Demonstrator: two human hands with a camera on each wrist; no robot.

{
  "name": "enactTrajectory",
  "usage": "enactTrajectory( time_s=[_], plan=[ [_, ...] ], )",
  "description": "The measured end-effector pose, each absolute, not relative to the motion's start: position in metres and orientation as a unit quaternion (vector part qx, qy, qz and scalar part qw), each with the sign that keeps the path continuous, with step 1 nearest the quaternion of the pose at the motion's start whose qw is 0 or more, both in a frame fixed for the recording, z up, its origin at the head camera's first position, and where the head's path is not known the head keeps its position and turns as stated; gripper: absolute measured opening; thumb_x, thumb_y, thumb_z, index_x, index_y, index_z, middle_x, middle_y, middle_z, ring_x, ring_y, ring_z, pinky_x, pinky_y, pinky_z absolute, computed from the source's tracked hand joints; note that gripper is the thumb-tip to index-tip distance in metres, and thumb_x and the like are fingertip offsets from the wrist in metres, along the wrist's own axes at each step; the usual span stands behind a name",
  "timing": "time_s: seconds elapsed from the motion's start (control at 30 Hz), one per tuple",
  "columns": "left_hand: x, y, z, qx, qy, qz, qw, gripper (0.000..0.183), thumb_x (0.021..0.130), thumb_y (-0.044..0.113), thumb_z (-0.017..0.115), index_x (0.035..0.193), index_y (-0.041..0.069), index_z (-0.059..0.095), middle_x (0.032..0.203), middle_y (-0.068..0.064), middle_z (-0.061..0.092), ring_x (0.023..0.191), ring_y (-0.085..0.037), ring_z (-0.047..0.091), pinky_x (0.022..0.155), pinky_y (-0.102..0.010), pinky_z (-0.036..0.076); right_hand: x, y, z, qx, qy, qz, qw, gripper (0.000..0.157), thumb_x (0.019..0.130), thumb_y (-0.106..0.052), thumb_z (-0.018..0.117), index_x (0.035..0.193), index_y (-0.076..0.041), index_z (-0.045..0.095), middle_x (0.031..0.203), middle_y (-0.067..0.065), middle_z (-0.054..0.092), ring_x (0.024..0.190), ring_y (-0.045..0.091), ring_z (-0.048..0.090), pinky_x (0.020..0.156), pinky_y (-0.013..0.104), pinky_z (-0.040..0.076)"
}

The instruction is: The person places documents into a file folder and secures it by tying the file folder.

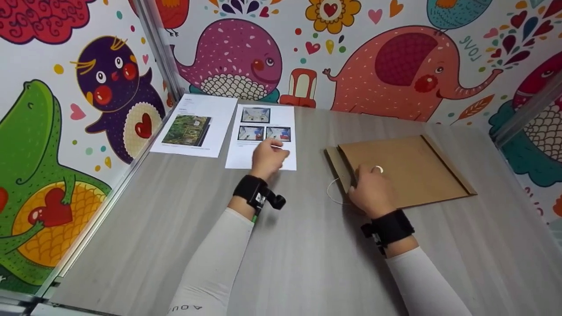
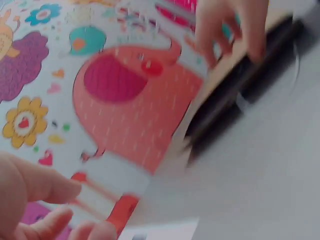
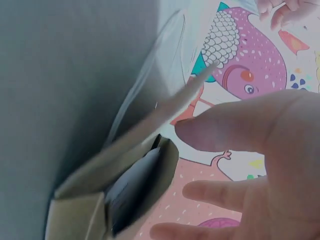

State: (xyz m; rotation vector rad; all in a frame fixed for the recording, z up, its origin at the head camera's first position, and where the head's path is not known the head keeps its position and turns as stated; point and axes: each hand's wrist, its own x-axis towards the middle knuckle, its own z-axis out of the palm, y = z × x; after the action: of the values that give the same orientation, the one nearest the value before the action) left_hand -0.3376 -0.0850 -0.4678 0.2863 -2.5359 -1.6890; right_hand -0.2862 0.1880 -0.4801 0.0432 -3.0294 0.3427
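Observation:
A brown kraft paper document envelope (image 1: 412,169) lies on the right of the table, a white round button (image 1: 378,169) on its upper face. Its thin white string (image 1: 328,193) loops out beyond the left edge. My right hand (image 1: 373,192) is over that left end. In the right wrist view, the thumb and fingers of my right hand (image 3: 280,165) are spread beside the envelope's gaping mouth, where something pale (image 3: 131,177) shows inside; the flap (image 3: 145,122) stands away from it. Holding nothing, my left hand (image 1: 268,159) hovers loosely curled near a printed sheet (image 1: 239,158).
Another printed sheet (image 1: 193,105) with a large colour picture lies at the back left. Cartoon-printed wall panels (image 1: 307,57) close off the back and sides of the grey wood-grain table (image 1: 298,263). A metal strip (image 1: 101,210) runs along the table's left edge.

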Motion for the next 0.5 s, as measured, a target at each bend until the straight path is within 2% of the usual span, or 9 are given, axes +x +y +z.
enactTrajectory(
  time_s=[0.1,0.17,0.3,0.5],
  plan=[
    [-0.343,-0.103,-0.469,0.100,-0.868,-0.478,0.084,0.029,0.084,0.019,0.072,0.110,0.008,0.067,0.098,-0.007,0.070,0.088,-0.020,0.064,0.081,-0.032,0.050,-0.287,0.184,-0.481,0.022,-0.992,0.104,0.061,0.055,0.084,-0.026,0.067,0.130,0.000,0.052,0.121,0.033,0.056,0.103,0.053,0.059,0.083,0.063,0.049],
    [-0.345,-0.115,-0.471,0.107,-0.881,-0.449,0.103,0.029,0.085,0.020,0.070,0.110,0.007,0.067,0.100,-0.009,0.071,0.094,-0.024,0.064,0.086,-0.037,0.049,-0.287,0.180,-0.482,0.030,-0.992,0.100,0.066,0.054,0.085,-0.026,0.067,0.129,0.002,0.052,0.120,0.033,0.057,0.104,0.053,0.059,0.088,0.063,0.047],
    [-0.347,-0.133,-0.475,0.141,-0.887,-0.424,0.118,0.029,0.085,0.022,0.068,0.109,0.006,0.068,0.098,-0.010,0.071,0.095,-0.028,0.065,0.085,-0.041,0.050,-0.286,0.174,-0.486,0.038,-0.991,0.101,0.074,0.050,0.087,-0.024,0.065,0.125,0.005,0.053,0.119,0.034,0.058,0.102,0.052,0.060,0.090,0.062,0.046],
    [-0.348,-0.146,-0.477,0.176,-0.887,-0.412,0.114,0.031,0.086,0.024,0.068,0.110,0.005,0.066,0.102,-0.011,0.070,0.096,-0.030,0.063,0.085,-0.043,0.049,-0.285,0.173,-0.486,0.039,-0.988,0.105,0.102,0.046,0.086,-0.022,0.065,0.120,0.006,0.054,0.116,0.034,0.057,0.100,0.054,0.058,0.084,0.063,0.048]
  ],
)
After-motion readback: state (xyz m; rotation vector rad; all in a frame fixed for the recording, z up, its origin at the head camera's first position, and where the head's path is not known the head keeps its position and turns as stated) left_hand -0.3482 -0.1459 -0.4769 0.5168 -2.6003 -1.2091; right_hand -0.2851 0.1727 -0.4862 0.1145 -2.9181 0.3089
